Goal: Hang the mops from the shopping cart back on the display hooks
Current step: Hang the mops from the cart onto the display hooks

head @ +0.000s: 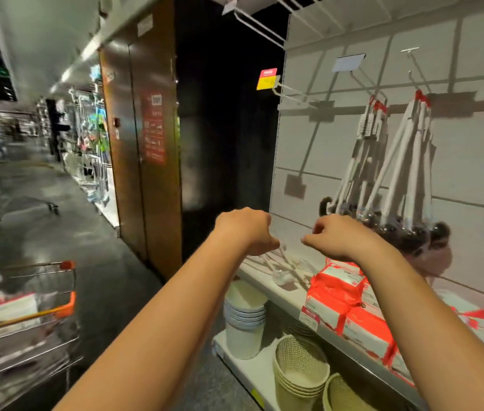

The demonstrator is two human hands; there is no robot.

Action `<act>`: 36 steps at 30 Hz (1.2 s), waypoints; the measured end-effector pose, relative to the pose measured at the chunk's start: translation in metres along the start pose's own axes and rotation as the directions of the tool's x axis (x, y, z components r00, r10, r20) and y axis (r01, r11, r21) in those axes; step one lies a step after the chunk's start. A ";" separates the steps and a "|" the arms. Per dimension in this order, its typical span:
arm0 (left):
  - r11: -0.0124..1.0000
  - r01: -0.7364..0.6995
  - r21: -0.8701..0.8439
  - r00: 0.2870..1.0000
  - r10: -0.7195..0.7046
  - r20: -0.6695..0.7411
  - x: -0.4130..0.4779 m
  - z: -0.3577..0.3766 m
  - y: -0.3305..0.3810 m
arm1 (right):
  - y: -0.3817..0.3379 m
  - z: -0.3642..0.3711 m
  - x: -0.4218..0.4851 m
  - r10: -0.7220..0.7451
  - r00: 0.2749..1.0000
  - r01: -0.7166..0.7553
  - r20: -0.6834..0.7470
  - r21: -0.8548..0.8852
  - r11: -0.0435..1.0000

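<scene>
Both forearms reached from the bottom of the frame toward the centre, over a white shelf (267, 280) at centre right. The left hand (246, 229) was curled loosely, knuckles up, fingers bent downward; whether it pinched anything I cannot tell. The right hand (335, 235) was also half-closed, fingertips drawn together as if on something thin, too blurred to make out. On the shelf just below the hands lay pale, slender sticks (279, 262), blurred. Right of them sat red-and-white soft packets (350, 295), glossy and stacked. Beneath the shelf stood nested white buckets (245, 315) and woven, cream-coloured baskets (300, 366).

The mops (388, 173) hung in two bunches from wire display hooks (294, 94) on the pale back panel at the right of the frame, long axes near vertical and fanning outward downward, white handles with red caps at the top, dark round heads at the bottom. The bare hook with a yellow and red tag jutted toward the frame's centre.

The shopping cart (27, 315), wire with orange corners, stood at lower left, holding a long, tan-handled item with a white, red-marked pack, blurred.
</scene>
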State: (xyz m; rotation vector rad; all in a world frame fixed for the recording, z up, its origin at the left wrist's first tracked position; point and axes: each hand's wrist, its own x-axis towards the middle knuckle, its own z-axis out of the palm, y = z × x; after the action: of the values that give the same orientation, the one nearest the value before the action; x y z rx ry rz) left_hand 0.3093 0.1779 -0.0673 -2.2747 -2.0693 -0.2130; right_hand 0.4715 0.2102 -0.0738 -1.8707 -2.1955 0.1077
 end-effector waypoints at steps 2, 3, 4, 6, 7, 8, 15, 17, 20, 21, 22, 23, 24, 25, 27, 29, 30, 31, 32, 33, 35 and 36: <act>0.999 0.034 -0.008 0.999 -0.034 0.027 -0.007 0.005 -0.031 | -0.031 0.014 0.005 -0.026 0.999 0.025 0.029 0.016 1.000; 0.998 0.055 -0.010 0.998 -0.055 0.035 -0.011 0.007 -0.048 | -0.048 0.021 0.007 -0.041 0.998 0.040 0.043 0.018 0.999; 0.997 0.075 -0.011 0.997 -0.074 0.036 -0.015 0.008 -0.066 | -0.066 0.027 0.010 -0.057 0.997 0.056 0.055 0.020 0.998; 0.994 0.109 -0.021 0.993 -0.108 0.040 -0.023 0.007 -0.103 | -0.102 0.039 0.014 -0.099 0.993 0.096 0.072 0.040 0.995; 0.992 0.125 -0.024 0.991 -0.124 0.045 -0.027 0.006 -0.122 | -0.121 0.045 0.017 -0.122 0.990 0.118 0.077 0.055 0.991; 0.990 0.142 -0.025 0.989 -0.140 0.051 -0.032 0.006 -0.141 | -0.139 0.051 0.019 -0.145 0.986 0.140 0.082 0.068 0.988; 0.953 0.297 0.063 0.950 -0.301 0.088 -0.071 0.011 -0.264 | -0.268 0.104 0.025 -0.278 0.949 0.254 0.149 0.161 0.954; 0.937 0.340 0.080 0.933 -0.347 0.094 -0.082 0.011 -0.295 | -0.300 0.118 0.028 -0.306 0.937 0.274 0.171 0.188 0.943; 0.907 0.411 0.094 0.903 -0.420 0.095 -0.096 0.013 -0.337 | -0.343 0.137 0.033 -0.338 0.919 0.293 0.202 0.220 0.930; 0.894 0.437 0.096 0.890 -0.445 0.097 -0.099 0.014 -0.350 | -0.356 0.142 0.035 -0.351 0.910 0.306 0.218 0.218 0.927; 0.882 0.461 0.097 0.877 -0.469 0.099 -0.101 0.016 -0.362 | -0.369 0.148 0.037 -0.365 0.901 0.318 0.235 0.215 0.923; 0.870 0.484 0.094 0.865 -0.492 0.096 -0.103 0.019 -0.374 | -0.381 0.152 0.040 -0.381 0.890 0.333 0.249 0.214 0.918; 0.856 0.509 0.089 0.852 -0.516 0.087 -0.105 0.021 -0.386 | -0.392 0.158 0.045 -0.397 0.880 0.347 0.259 0.217 0.912; 0.841 0.535 0.083 0.837 -0.541 0.077 -0.106 0.024 -0.396 | -0.402 0.164 0.049 -0.417 0.870 0.365 0.265 0.223 0.904; 0.807 0.586 0.074 0.804 -0.591 0.070 -0.108 0.030 -0.416 | -0.422 0.175 0.060 -0.461 0.843 0.407 0.276 0.232 0.883; 0.769 0.635 0.078 0.764 -0.639 0.086 -0.106 0.036 -0.432 | -0.439 0.185 0.074 -0.515 0.806 0.462 0.291 0.236 0.855; 0.748 0.658 0.087 0.743 -0.663 0.092 -0.103 0.038 -0.440 | -0.447 0.189 0.082 -0.542 0.786 0.488 0.299 0.240 0.839; 0.726 0.681 0.096 0.720 -0.688 0.091 -0.100 0.040 -0.447 | -0.453 0.193 0.091 -0.566 0.767 0.511 0.302 0.246 0.824; 0.703 0.704 0.099 0.698 -0.711 0.086 -0.094 0.041 -0.453 | -0.459 0.195 0.100 -0.587 0.751 0.531 0.303 0.253 0.809; 0.680 0.727 0.097 0.676 -0.733 0.078 -0.088 0.041 -0.459 | -0.464 0.196 0.110 -0.608 0.734 0.550 0.303 0.259 0.794; 0.639 0.764 0.090 0.635 -0.769 0.067 -0.074 0.040 -0.468 | -0.472 0.198 0.132 -0.640 0.706 0.581 0.303 0.267 0.768; 0.620 0.780 0.089 0.617 -0.785 0.060 -0.067 0.040 -0.471 | -0.476 0.199 0.144 -0.654 0.697 0.594 0.295 0.272 0.757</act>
State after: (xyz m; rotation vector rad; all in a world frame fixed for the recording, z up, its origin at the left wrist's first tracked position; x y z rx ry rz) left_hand -0.1625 0.1631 -0.1393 -1.1834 -2.9409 -0.0714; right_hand -0.0537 0.2912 -0.1407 -0.9719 -2.8624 0.5268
